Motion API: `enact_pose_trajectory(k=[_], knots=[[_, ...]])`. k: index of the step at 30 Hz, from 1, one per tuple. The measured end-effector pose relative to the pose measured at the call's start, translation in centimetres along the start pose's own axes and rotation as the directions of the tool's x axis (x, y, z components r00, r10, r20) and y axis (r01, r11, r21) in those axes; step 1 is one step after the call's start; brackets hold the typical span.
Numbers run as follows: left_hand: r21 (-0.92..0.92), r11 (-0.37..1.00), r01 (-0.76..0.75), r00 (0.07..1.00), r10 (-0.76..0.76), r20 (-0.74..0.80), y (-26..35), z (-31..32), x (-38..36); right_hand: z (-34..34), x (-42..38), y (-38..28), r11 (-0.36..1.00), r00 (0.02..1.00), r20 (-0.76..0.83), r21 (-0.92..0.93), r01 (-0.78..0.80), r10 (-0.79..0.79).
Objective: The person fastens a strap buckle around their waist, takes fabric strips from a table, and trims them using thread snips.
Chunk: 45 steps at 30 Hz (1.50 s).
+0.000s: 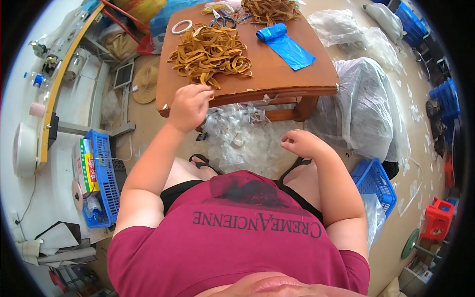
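My left hand (190,106) is at the near edge of the wooden table (277,88), fingers pinched together. A short end of a yellow-brown strip (211,97) shows at its fingertips. Just beyond it lies a tangled pile of yellow-brown flat strips (210,53), one hanging towards the edge. My right hand (303,142) is held above my lap, apart from the table. Its fingers are curled in, and whatever may be between them is hidden. Behind the pile are scissors (223,21) and a roll of white tape (182,26).
A roll of blue plastic bags (287,47) and a second strip pile (271,11) lie on the table. Clear plastic bags (237,141) heap below it. Blue baskets (103,173) stand at left and right (373,180). A plastic-covered bundle (354,106) stands beside the table.
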<state>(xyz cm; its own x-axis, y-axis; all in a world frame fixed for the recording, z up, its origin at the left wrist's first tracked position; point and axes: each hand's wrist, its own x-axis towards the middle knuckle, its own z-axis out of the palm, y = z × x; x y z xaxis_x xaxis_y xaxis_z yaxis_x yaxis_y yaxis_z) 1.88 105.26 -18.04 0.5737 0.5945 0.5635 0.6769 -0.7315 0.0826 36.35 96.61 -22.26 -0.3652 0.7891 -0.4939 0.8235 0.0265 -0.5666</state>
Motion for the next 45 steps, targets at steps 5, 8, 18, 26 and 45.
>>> enact_pose_trajectory(k=[5,8,18,26,45], knots=[[0.184,0.975,-0.125,0.969,0.080,0.232,2.3,3.8,5.6,-0.3,0.3,-0.6,0.999,0.999,0.030,0.002,-0.034,0.033],[0.263,0.950,-0.170,0.908,0.048,0.416,1.4,6.4,6.9,-1.1,-0.2,-1.2,0.997,0.997,0.017,0.025,-0.075,0.074],[-0.225,0.967,-0.124,0.983,0.150,0.106,6.1,3.7,2.6,-1.2,-0.3,0.2,0.993,0.995,-0.095,0.119,0.014,-0.003],[-0.418,0.807,-0.418,0.839,0.519,0.162,12.8,3.3,1.0,0.5,0.6,-3.1,0.084,0.987,0.072,0.995,-0.060,-0.145],[0.354,0.855,0.379,0.865,-0.463,0.192,-1.2,4.7,2.4,-0.7,-3.0,-2.5,0.999,0.940,0.339,0.034,0.021,-0.031]])
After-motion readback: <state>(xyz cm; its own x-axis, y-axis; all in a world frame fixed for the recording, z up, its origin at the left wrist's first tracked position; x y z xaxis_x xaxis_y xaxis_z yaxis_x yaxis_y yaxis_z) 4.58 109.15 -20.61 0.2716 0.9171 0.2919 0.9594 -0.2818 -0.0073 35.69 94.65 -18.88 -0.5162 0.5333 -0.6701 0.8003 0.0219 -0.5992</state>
